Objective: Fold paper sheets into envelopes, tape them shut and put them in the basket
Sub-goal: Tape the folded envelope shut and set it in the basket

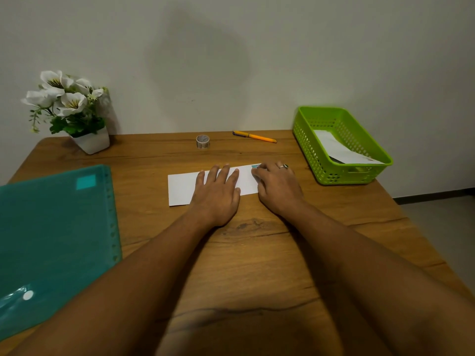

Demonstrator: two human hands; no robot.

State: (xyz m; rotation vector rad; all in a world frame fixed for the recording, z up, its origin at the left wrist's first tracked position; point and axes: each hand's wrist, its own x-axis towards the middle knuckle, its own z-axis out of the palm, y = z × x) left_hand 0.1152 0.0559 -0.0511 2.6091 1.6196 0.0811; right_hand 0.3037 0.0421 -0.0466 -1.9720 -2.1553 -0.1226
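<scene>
Head view: left hand flat on folded paper, right hand pinches its end.

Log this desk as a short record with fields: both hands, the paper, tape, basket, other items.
left hand: flat, fingers straight, pressing the folded paper
right hand: fingers bent, tips on the paper's right end; pinch unclear
folded paper: long white strip on the table
tape roll: near the far edge, untouched
basket: green, at right, holds a white envelope
other: orange pen by the tape roll; teal folder left; potted flowers far left
</scene>
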